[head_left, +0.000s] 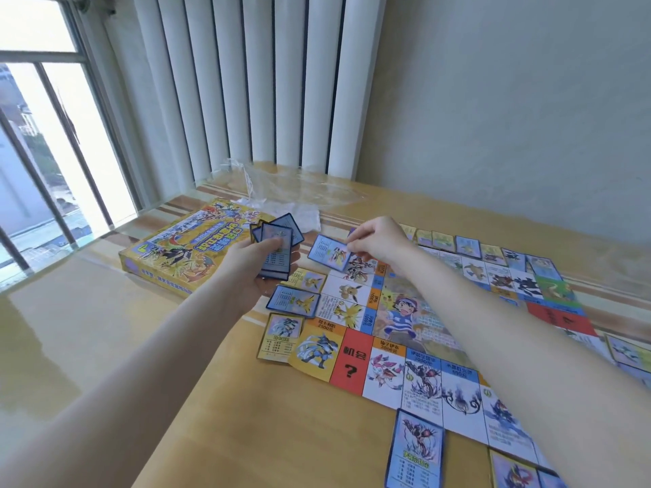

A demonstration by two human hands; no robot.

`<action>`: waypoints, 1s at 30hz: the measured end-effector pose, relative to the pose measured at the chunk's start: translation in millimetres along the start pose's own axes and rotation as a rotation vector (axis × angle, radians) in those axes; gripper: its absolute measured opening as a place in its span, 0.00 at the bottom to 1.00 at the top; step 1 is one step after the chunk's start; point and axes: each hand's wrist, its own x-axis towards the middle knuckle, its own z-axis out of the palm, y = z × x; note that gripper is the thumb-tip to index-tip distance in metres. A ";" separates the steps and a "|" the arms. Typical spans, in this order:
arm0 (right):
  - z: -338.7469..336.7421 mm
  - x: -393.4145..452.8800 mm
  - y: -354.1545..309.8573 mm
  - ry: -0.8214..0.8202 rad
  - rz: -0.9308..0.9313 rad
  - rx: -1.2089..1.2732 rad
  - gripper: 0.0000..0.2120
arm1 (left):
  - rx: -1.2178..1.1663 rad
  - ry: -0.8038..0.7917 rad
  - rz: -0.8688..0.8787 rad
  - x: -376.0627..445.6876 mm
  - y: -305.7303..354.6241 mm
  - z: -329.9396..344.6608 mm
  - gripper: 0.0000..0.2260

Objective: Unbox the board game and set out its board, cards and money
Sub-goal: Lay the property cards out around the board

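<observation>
Fanning blue cards (276,251), left hand (259,267) grips; right hand (378,241) pinches one card (329,257) above "2500元" board (398,332).

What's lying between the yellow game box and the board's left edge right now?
In the head view, the left hand with its fan of cards hovers over that gap between box and board; below it, two placed cards line the board's edge.
</observation>
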 end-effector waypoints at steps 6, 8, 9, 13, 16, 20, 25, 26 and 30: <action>9.2 9.6 1.8 -0.042 -0.025 -0.046 0.01 | 0.040 0.028 -0.033 8.1 -2.1 8.6 0.08; 9.4 9.4 2.2 -0.046 -0.043 -0.058 0.04 | 0.039 0.020 -0.039 9.6 -3.7 11.4 0.06; 9.7 9.6 2.3 -0.049 -0.050 -0.065 0.05 | 0.034 0.020 -0.041 10.1 -4.5 12.2 0.05; 10.4 11.0 3.2 -0.066 -0.067 -0.065 0.06 | 0.015 0.026 -0.048 12.0 -6.4 13.7 0.02; 10.4 12.3 4.8 -0.058 -0.072 -0.069 0.05 | 0.014 0.016 -0.049 13.1 -6.5 14.0 0.01; 12.5 14.2 5.5 -0.073 -0.076 -0.070 0.05 | 0.002 0.010 -0.049 14.5 -7.6 13.6 0.07; 19.5 15.0 2.7 -0.093 -0.088 -0.089 0.04 | -0.003 0.021 -0.053 16.1 -7.6 13.1 0.05; 20.8 14.5 2.7 -0.102 -0.090 -0.097 0.04 | -0.006 0.025 -0.052 16.5 -7.3 12.8 0.03; 24.8 13.7 4.3 -0.092 -0.084 -0.094 0.05 | -0.012 0.032 -0.037 17.8 -5.6 11.9 0.01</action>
